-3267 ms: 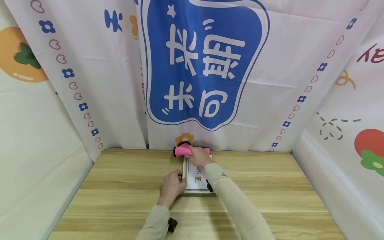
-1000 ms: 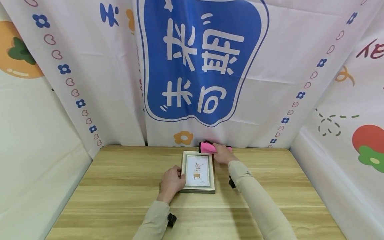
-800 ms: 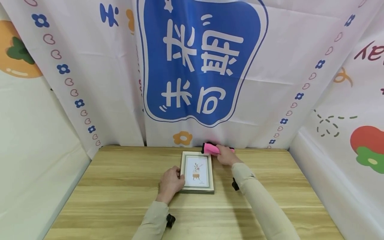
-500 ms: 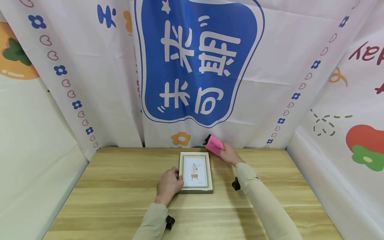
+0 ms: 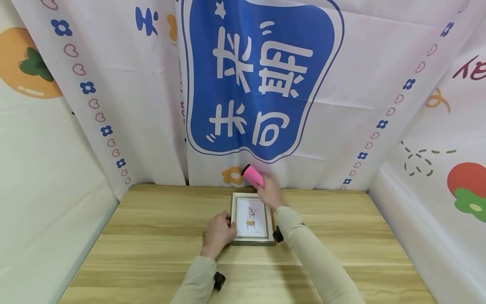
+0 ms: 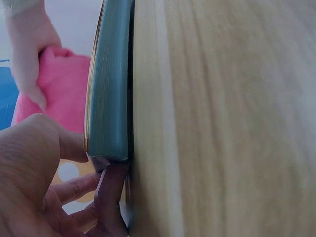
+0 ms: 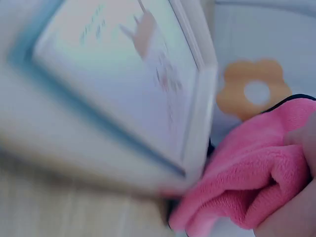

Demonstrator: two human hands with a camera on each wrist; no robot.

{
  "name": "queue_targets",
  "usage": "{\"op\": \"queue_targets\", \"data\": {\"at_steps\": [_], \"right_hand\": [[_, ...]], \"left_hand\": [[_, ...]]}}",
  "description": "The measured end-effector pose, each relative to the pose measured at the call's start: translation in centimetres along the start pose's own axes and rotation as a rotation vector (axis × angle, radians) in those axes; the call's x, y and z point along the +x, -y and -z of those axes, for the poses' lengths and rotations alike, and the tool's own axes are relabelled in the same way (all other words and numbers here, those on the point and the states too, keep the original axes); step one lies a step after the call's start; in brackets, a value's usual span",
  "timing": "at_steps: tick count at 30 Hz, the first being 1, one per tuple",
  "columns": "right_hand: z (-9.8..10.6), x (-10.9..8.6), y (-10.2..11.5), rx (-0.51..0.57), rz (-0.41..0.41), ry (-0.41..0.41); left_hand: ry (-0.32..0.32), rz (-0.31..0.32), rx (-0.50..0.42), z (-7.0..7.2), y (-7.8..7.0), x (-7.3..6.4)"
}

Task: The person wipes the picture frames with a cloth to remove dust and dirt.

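Observation:
A picture frame (image 5: pixel 252 217) with a pale border and a potted-plant print lies face up on the table. My left hand (image 5: pixel 219 233) grips its left side; in the left wrist view the thumb is on the face side and fingers are at the underside of the greenish frame edge (image 6: pixel 109 89). My right hand (image 5: pixel 271 192) holds a bunched pink cloth (image 5: pixel 253 175) with black trim, over the frame's top right corner. In the right wrist view the folded cloth (image 7: pixel 247 163) overlaps a corner of the frame, which looks blurred.
The wooden table (image 5: pixel 159 236) spreads out on both sides of the frame. Right behind its back edge hangs a printed curtain (image 5: pixel 334 143); white printed sheets (image 5: pixel 53 169) close in the sides.
My right hand first moved right with the cloth, past the frame's top right corner, then back left with the cloth lifted. My left hand keeps its hold on the frame.

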State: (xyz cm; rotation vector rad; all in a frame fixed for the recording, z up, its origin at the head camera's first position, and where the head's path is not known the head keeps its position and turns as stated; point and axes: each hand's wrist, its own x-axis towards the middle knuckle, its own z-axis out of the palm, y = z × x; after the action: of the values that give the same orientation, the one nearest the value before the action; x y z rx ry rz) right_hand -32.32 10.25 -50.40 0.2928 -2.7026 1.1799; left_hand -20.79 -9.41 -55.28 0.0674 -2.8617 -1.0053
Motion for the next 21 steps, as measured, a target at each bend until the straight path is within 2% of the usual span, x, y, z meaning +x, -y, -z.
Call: {"op": "queue_targets", "data": {"at_steps": [4,9,12,16,21], "right_hand": [[-2.1,-0.7,1.1,-0.125,0.077,0.046],[-3.9,-1.5,1.7,-0.226,0.215,0.192],[-4.5,-2.0,1.8,-0.334,0.271,0.271],[-5.0,-2.4,1.8,-0.469,0.343,0.297],[-4.9,-3.2,1.7,-0.545,0.380,0.294]], "left_hand": [[0.004,0.014,0.006,0.0,-0.1,0.1],[0.012,0.024,-0.017,0.0,-0.3,0.0],[0.008,0.019,-0.035,-0.1,-0.2,0.1],[0.007,0.023,-0.034,-0.1,-0.1,0.2],[0.018,0.015,-0.004,-0.4,-0.1,0.1]]}}
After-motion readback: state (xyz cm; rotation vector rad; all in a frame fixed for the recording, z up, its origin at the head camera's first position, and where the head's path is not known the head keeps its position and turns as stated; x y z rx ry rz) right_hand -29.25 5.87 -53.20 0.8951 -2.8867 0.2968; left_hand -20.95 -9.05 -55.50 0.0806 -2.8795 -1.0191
